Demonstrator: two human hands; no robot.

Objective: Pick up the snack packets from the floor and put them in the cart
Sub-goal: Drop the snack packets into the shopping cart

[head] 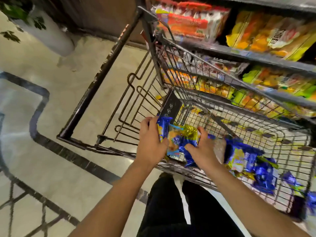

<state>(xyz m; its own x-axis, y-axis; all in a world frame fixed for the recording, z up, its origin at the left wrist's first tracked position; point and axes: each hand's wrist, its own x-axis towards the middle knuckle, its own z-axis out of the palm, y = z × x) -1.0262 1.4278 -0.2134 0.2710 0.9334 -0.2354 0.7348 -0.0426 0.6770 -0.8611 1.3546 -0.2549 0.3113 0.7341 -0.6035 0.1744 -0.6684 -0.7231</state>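
Left hand (150,139): it grips the left end of a bunch of snack packets (177,141), with the fingers curled around a blue packet.
Right hand (201,146): it grips the right side of the same bunch, with the fingers bent over the blue and gold wrappers.
Held packets: blue, gold and light-coloured wrappers, held between both hands over the near rim of the cart (201,106), at its left corner.
Packets in the cart (248,161): several more blue and yellow ones lie on the wire bottom, to the right of the hands.
Cart: dark wire basket, standing just beside the shelves.
Shelves (256,53): full of yellow, orange and green packs, blurred.
Floor (51,79): pale tiles with a dark border line.
Plant pot (49,35): white, at the top left, with green leaves.
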